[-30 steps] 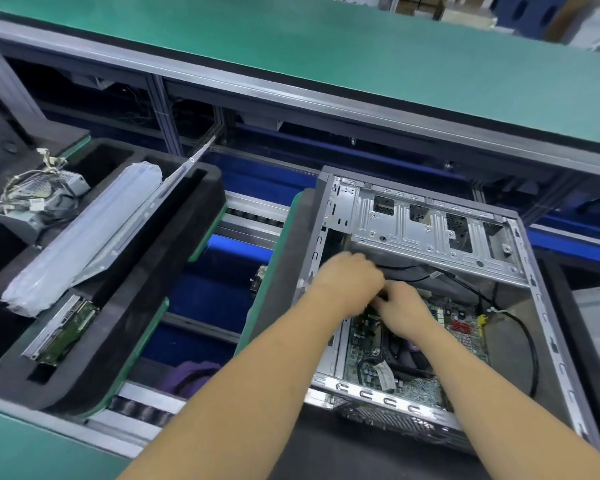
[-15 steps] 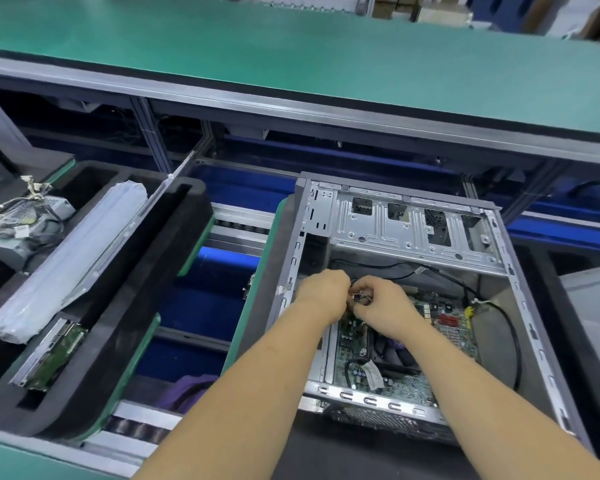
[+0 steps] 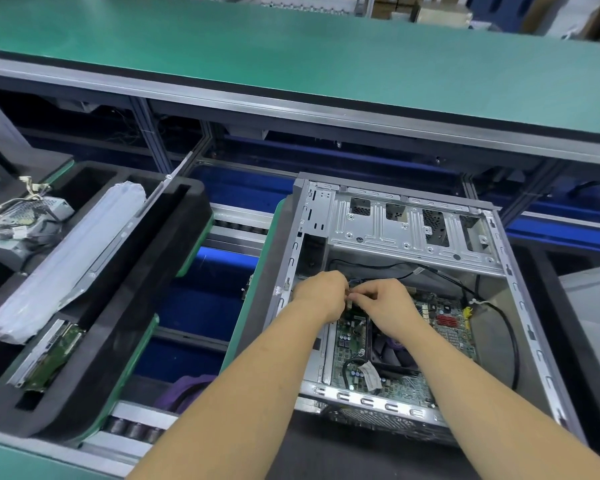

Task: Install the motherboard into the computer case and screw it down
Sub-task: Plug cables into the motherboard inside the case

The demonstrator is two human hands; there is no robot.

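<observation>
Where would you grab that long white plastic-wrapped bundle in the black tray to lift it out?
Probably around its middle, coming down from above. The white wrapped bundle is long, lies slanted in the black foam tray, and leans on a metal panel along its right side, so its top and left flank look freest.

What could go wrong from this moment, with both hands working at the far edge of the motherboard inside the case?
1. Both the left hand and the right hand pinch a small connector over the motherboard; it could be pushed on misaligned and bend pins.
2. The black cable loops loosely along the case wall and could snag or get trapped.
3. The forearms cross the case's metal rim and may scrape on it.
</observation>
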